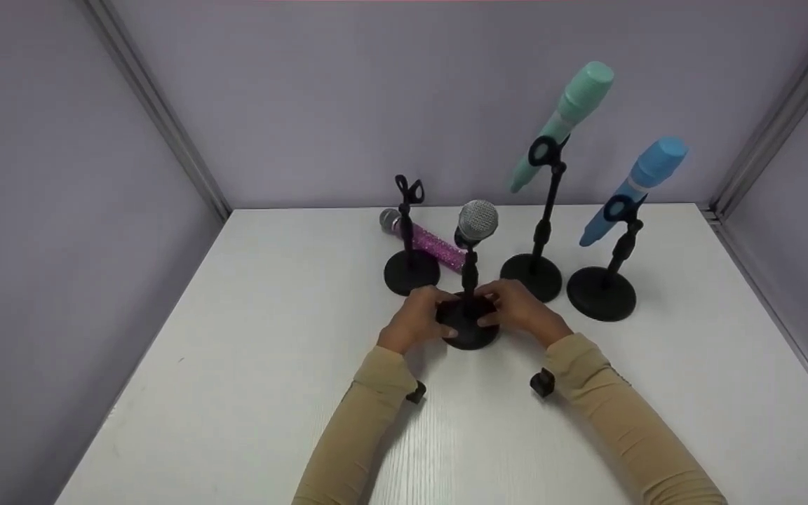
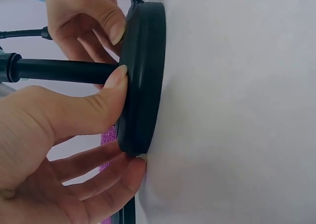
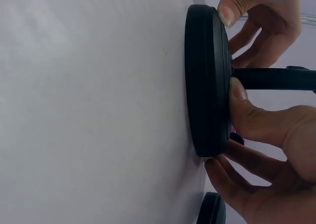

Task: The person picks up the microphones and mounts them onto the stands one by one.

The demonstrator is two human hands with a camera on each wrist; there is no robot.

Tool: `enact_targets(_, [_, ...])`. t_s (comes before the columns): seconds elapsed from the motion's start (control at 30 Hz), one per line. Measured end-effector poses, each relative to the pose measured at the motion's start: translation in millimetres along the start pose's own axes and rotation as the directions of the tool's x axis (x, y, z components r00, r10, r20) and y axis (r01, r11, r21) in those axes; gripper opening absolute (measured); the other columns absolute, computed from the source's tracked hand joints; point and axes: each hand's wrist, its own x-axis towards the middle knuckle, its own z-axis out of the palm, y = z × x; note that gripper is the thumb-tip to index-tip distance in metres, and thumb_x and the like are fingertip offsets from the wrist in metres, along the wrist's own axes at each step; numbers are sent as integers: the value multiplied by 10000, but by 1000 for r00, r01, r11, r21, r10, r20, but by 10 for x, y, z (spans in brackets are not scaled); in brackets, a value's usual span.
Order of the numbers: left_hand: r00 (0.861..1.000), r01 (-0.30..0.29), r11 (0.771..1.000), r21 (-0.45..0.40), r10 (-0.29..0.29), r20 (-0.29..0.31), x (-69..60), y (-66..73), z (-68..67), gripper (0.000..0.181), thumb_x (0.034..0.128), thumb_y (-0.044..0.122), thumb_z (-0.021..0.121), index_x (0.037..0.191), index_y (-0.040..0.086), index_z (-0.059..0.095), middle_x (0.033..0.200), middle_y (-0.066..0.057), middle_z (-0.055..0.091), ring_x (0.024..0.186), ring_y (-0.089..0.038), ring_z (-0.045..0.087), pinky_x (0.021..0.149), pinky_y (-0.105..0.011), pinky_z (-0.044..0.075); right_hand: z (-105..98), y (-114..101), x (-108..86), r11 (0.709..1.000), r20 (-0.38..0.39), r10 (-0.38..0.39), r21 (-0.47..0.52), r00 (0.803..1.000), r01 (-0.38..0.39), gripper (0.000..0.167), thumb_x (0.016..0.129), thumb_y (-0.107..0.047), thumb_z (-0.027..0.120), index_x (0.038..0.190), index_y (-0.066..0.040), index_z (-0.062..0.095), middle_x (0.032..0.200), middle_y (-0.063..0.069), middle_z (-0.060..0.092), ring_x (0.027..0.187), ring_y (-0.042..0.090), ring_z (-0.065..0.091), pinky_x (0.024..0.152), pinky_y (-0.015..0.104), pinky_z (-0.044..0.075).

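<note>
A small black desk microphone stand holds a microphone with a silver mesh head (image 1: 478, 220); the microphone's handle is mostly hidden. The stand's round base (image 1: 469, 335) is gripped at its left side by my left hand (image 1: 414, 321) and at its right side by my right hand (image 1: 522, 308). In the left wrist view, the left thumb (image 2: 111, 98) presses the top of the base while fingers reach its rim. The right wrist view has the right thumb (image 3: 242, 105) on top too, with fingers at the rim close to the tabletop.
Behind to the left stands a bare-clip microphone stand (image 1: 412, 273), with a glittery pink microphone (image 1: 435, 247) lying behind it. To the right, one stand bears a mint-green microphone (image 1: 576, 102), another a blue microphone (image 1: 646, 175). Panels (image 1: 404, 105) border the white table (image 1: 250, 337).
</note>
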Motion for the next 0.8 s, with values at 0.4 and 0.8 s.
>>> enact_targets(0.4, [999, 48, 999, -18, -48, -14, 174, 104, 36, 553, 774, 55, 897, 1296, 97, 720, 1333, -70, 714, 1294, -216, 634, 1123, -387, 497, -133, -13, 97, 994, 26, 89, -62, 996, -88, 485, 850, -7, 812, 1311, 23, 663, 1327, 267, 661, 1247, 453, 621, 1061, 552, 517])
enact_targets(0.8, [996, 87, 996, -32, -88, -15, 298, 138, 69, 565, 784, 63, 891, 1316, 84, 705, 1337, -93, 710, 1288, -235, 640, 1118, -396, 502, -157, -96, 121, 975, -4, 167, -151, 986, -166, 507, 887, 19, 761, 1372, 41, 615, 1382, 279, 625, 1326, 439, 572, 1145, 551, 446])
